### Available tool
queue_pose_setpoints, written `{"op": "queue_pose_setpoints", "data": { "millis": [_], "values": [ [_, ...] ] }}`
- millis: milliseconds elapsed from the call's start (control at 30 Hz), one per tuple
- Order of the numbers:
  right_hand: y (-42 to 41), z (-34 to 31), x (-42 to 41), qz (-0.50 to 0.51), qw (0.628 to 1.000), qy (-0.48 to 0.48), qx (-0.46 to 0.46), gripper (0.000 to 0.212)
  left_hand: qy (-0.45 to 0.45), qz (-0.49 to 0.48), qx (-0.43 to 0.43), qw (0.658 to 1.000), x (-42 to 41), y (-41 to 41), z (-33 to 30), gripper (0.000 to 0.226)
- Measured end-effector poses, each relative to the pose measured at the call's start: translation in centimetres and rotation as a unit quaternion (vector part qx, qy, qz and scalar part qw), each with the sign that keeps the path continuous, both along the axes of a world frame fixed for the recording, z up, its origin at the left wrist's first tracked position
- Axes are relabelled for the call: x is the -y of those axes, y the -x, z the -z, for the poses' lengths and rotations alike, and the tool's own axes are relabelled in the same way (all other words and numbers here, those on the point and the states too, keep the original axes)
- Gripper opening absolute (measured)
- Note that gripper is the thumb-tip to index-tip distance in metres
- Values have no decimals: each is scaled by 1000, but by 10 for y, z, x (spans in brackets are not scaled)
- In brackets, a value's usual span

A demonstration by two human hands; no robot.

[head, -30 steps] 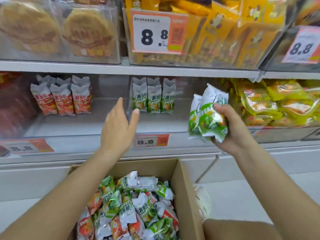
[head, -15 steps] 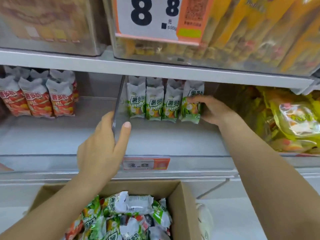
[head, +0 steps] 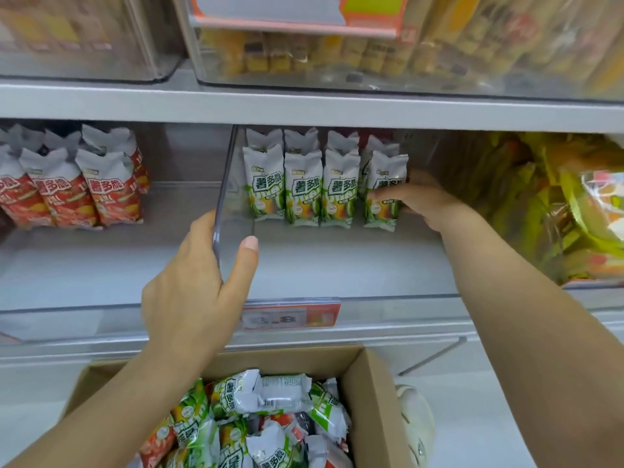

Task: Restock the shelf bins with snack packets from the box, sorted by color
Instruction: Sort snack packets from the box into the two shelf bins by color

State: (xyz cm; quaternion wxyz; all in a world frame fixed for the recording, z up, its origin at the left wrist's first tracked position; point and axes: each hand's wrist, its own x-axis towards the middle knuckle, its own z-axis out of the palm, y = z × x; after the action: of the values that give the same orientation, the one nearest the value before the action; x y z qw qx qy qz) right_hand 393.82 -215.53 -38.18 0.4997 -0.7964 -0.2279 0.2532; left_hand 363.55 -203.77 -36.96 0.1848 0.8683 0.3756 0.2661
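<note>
Her right hand (head: 417, 197) pinches the end green packet (head: 381, 194) in the row at the bin's back; left hand (head: 199, 282) grips the clear divider (head: 224, 184). Box (head: 371, 400) below.

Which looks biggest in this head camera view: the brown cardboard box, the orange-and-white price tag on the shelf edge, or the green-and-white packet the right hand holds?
1. Brown cardboard box, though it is nearest the camera.
2. Orange-and-white price tag.
3. Green-and-white snack packet that the right hand holds; farther back, so it and the tag are close.
</note>
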Motion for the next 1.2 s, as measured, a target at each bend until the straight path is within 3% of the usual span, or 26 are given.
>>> {"op": "queue_pose_setpoints", "data": {
  "millis": [133,333,500,600,700,733,900,1033,1200],
  "values": [
    [5,0,-5,29,994,-60,88,59,1,3,0,1000,0,-1,1,56],
    [2,5,-10,-4,996,-91,24,55,7,3,4,1000,0,-2,2,59],
    [2,4,-8,-34,998,51,-20,44,3,-4,6,1000,0,-2,3,57],
    [5,8,-11,-53,995,85,19,61,-2,-3,9,1000,-1,-2,4,59],
    [8,16,-21,-47,988,106,97,111,-7,-1,11,1000,-1,-2,5,64],
    [6,21,-22,-41,987,104,115,116,-7,-1,11,1000,-1,-3,5,65],
    [2,25,-22,10,985,41,166,96,-11,-2,11,1000,-1,-3,5,67],
    [1,21,-25,-26,990,37,133,108,-14,-3,8,1000,-2,-2,6,66],
    [5,24,-27,-53,984,130,110,130,-15,-3,8,1000,-1,-3,6,66]
  ]
}}
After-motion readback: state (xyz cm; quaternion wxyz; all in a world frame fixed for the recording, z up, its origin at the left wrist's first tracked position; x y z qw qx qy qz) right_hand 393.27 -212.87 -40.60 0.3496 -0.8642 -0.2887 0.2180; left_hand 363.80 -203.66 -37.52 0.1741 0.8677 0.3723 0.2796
